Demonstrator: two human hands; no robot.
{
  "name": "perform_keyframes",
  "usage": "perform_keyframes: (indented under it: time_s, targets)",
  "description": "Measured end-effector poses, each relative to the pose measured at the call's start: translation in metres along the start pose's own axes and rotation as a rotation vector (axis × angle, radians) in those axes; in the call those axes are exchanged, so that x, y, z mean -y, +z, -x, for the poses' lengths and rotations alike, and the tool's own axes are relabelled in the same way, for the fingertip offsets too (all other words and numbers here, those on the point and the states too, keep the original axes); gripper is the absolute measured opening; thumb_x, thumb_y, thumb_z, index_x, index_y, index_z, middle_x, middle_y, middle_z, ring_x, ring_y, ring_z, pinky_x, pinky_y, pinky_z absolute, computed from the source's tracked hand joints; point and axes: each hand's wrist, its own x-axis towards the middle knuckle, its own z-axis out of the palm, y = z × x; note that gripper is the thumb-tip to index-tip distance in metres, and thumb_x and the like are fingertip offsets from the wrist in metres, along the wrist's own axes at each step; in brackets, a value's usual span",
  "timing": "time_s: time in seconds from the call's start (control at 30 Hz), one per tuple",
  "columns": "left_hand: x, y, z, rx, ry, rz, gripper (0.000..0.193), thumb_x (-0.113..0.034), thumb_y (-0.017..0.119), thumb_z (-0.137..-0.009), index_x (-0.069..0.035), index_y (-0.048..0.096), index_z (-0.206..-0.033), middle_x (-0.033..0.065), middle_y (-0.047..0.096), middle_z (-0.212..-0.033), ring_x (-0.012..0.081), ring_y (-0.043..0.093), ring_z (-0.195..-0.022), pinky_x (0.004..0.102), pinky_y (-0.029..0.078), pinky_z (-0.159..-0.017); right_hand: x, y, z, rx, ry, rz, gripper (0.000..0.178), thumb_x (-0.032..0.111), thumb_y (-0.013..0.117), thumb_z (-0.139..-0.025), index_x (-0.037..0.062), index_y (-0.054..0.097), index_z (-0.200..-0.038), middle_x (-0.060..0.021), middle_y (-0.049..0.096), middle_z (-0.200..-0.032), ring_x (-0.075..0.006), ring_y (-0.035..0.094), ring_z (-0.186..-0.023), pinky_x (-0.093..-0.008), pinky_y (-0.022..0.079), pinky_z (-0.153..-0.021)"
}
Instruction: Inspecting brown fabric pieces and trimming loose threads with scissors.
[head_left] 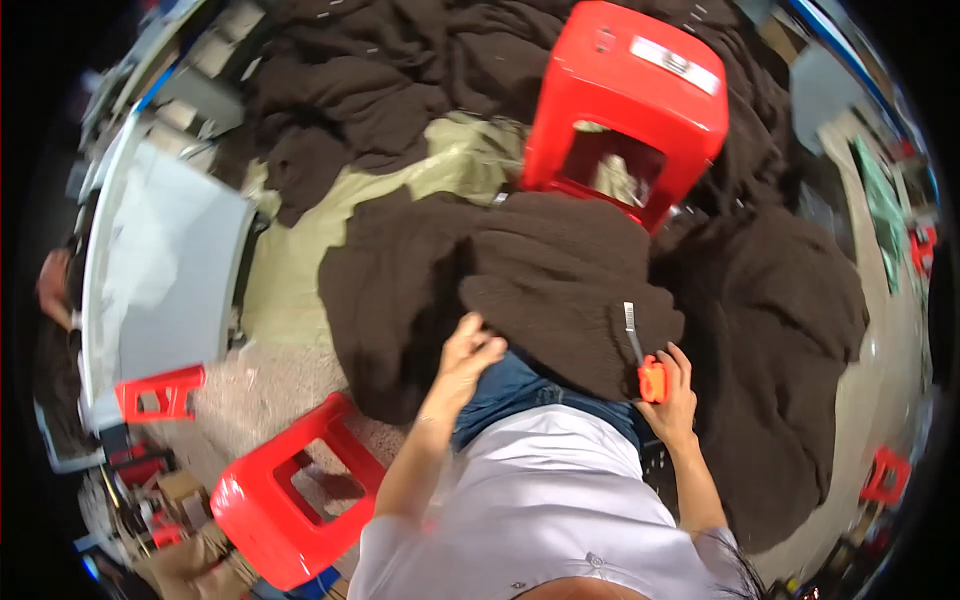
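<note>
Dark brown cloth lies across my lap in thick folds. My right hand is closed around the orange handle of a small hand tool. A thin grey shaft runs up from that handle to a pale, ridged end over the cloth; its exact kind is unclear. My left hand is beside the left part of the cloth, above my blue trousers. Its fingers are loosely bent and apart, slightly blurred, with nothing visible in them.
A red plastic stool stands ahead on more brown cloth and a yellowish sheet. Another red stool is at lower left, beside a smaller red one. A white table stands left, with another person's arm beyond.
</note>
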Motion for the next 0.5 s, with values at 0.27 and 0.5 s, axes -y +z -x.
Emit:
perform_keyframes:
  time_s: [0.27, 0.5]
  targets:
    - [0.025, 0.055, -0.057, 0.013, 0.267, 0.006, 0.03, -0.001, 0.059, -0.094, 0.0, 0.055, -0.123, 0.0044, 0.062, -0.118, 0.0129, 0.057, -0.111, 0.0278, 0.043, -0.098, -0.024, 0.004, -0.04, -0.031, 0.064, -0.518, 0.049, -0.011, 0.055, -0.07, -0.0022, 0.057, -0.118, -0.0053, 0.061, -0.098, -0.0152, 0.058, -0.098, -0.0258, 0.044, -0.089]
    - [0.012, 0.075, -0.051, -0.015, 0.363, -0.134, 0.062, 0.003, 0.054, -0.094, -0.01, 0.023, -0.146, 0.0111, 0.052, -0.131, 0.0163, 0.052, -0.119, 0.0296, 0.045, -0.095, 0.034, -0.071, -0.041, 0.485, 0.045, -0.569, 0.053, -0.007, 0.064, -0.069, -0.0032, 0.057, -0.121, -0.0015, 0.06, -0.107, -0.0116, 0.055, -0.101, -0.0244, 0.041, -0.093]
